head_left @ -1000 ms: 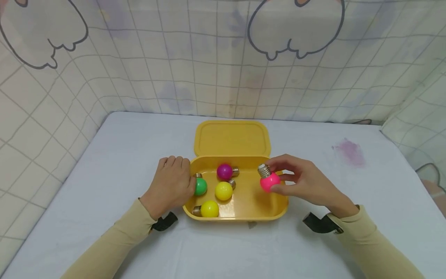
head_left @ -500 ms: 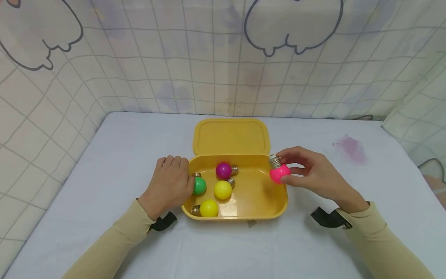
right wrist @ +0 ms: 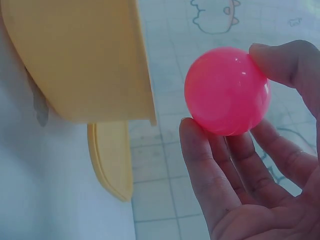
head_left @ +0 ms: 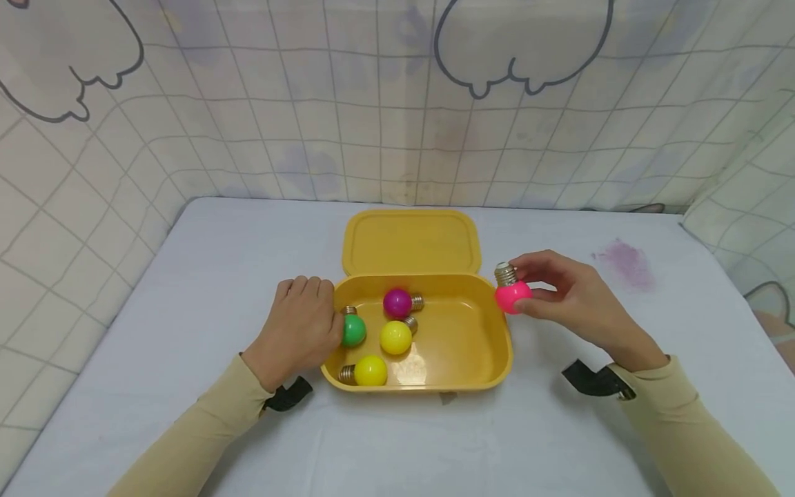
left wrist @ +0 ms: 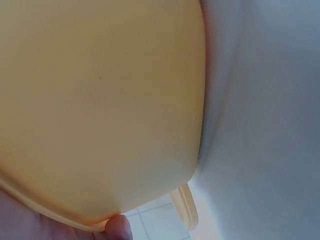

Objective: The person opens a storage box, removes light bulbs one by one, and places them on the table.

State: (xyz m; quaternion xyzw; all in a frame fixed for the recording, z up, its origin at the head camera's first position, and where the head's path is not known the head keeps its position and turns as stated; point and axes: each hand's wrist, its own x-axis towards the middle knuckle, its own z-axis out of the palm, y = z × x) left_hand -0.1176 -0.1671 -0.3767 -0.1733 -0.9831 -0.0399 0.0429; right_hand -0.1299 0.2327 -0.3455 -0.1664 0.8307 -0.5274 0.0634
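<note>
A pink light bulb [head_left: 513,297], its metal screw base pointing up, is pinched between the thumb and fingers of my right hand [head_left: 574,297]. It is held in the air just past the right rim of a yellow plastic box [head_left: 459,345]. My left hand [head_left: 301,331] grips the box's left rim, with fingertips [left wrist: 118,228] curled over the edge in the left wrist view. Inside the box lie a purple bulb [head_left: 397,304], a green bulb [head_left: 354,330] partly behind my left thumb, and two yellow bulbs [head_left: 395,337], all toward the left side.
The box's yellow lid [head_left: 411,241] lies folded back behind it. A white cloth [head_left: 261,241] covers the table, with a purple stain [head_left: 624,264] at the right. Grid-patterned curtains [head_left: 397,103] hang along the back and sides.
My right hand has carried the pink bulb from above the box's right part outward to the right and farther back. My left hand keeps its grip on the rim.
</note>
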